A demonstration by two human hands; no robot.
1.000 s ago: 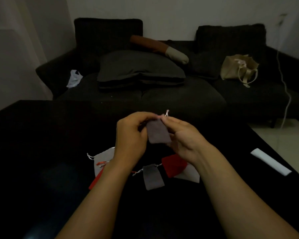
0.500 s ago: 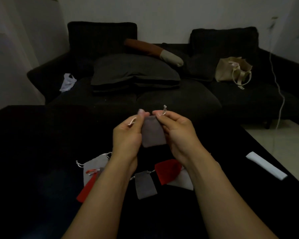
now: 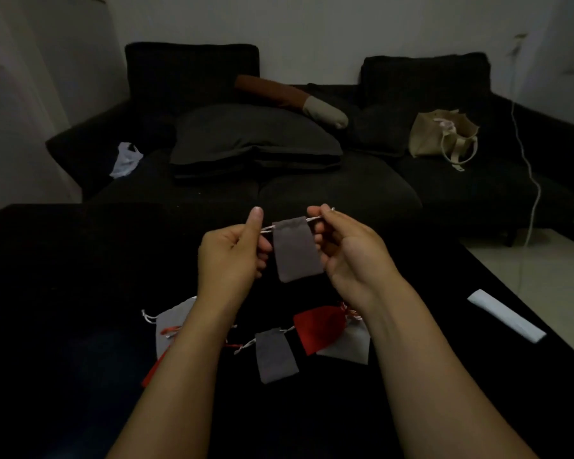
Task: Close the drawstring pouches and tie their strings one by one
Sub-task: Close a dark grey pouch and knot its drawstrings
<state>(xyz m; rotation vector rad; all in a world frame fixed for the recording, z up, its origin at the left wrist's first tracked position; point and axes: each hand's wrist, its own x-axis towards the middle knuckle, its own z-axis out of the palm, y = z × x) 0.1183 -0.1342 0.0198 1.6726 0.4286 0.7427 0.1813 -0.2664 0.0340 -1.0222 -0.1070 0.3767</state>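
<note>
We hold the dark grey pouch [image 3: 296, 248] above the counter [image 3: 63, 276], hanging between both grips; our left hand [image 3: 231, 256] pinches the left string [image 3: 266, 229]; our right hand [image 3: 348, 250] pinches the right string [image 3: 314, 219] (mouth gathered); other pouches [image 3: 318, 327] lie nearer us.

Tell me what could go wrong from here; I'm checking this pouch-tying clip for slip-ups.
1. The left hand and right hand pinch only the thin strings of the grey pouch, which hangs in the air; a slipped string could drop it.
2. It hangs above the loose pouches on the black table, such as the red pouch, so a dropped one might get mixed in.
</note>
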